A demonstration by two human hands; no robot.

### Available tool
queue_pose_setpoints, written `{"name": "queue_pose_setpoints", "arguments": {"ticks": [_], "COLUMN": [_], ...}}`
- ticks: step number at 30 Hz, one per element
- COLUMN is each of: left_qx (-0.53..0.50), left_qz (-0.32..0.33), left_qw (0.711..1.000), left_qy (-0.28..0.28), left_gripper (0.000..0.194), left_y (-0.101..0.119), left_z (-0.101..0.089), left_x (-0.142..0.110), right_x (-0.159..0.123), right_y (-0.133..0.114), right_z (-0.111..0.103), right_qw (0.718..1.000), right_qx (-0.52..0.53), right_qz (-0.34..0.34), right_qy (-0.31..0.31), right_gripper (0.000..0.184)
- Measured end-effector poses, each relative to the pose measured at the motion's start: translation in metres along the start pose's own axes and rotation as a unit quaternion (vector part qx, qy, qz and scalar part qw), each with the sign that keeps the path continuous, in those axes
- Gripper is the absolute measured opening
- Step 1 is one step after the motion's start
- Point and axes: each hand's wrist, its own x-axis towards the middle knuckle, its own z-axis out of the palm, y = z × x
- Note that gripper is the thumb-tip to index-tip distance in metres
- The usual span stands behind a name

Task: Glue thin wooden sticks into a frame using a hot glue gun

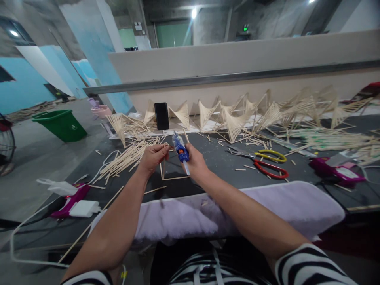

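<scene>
My right hand [196, 163] is wrapped round a blue glue gun [180, 150], its nozzle aimed up and left. My left hand [152, 157] pinches a thin wooden stick at the top of a small stick frame [166, 176] that lies on the dark tabletop [213, 158]. The gun's tip is close to the fingertips of my left hand. Both forearms rest over a pale purple cushion [267, 206] at the table's near edge.
Loose sticks [127, 156] lie in a pile to the left. Fan-shaped stick models [234, 118] line the back beside a black phone [161, 115]. Yellow scissors [271, 155] and red scissors [271, 169] lie right, a magenta glue gun [338, 172] beyond. A green bin [61, 124] stands on the floor.
</scene>
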Motion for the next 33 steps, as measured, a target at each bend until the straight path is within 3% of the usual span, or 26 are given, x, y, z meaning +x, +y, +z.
{"name": "queue_pose_setpoints", "arguments": {"ticks": [15,19,23,33], "left_qx": [0.016,0.024,0.029,0.052], "left_qz": [0.01,0.009,0.005,0.021], "left_qw": [1.0,1.0,1.0,0.998], "left_qy": [-0.004,-0.002,-0.003,-0.012], "left_gripper": [0.034,0.031,0.032,0.035], "left_y": [0.004,0.004,0.004,0.003], "left_z": [0.0,0.001,0.0,-0.002], "left_x": [-0.001,-0.001,-0.002,-0.002], "right_x": [0.001,0.001,-0.006,-0.015], "right_y": [0.005,0.001,-0.011,-0.025], "right_z": [0.002,-0.011,-0.028,-0.038], "right_qw": [1.0,0.999,0.995,0.998], "right_qx": [0.005,0.02,0.065,0.037], "right_qz": [-0.009,-0.028,-0.079,-0.002], "right_qy": [0.015,0.028,-0.01,-0.051], "right_gripper": [0.013,0.015,0.018,0.018]}}
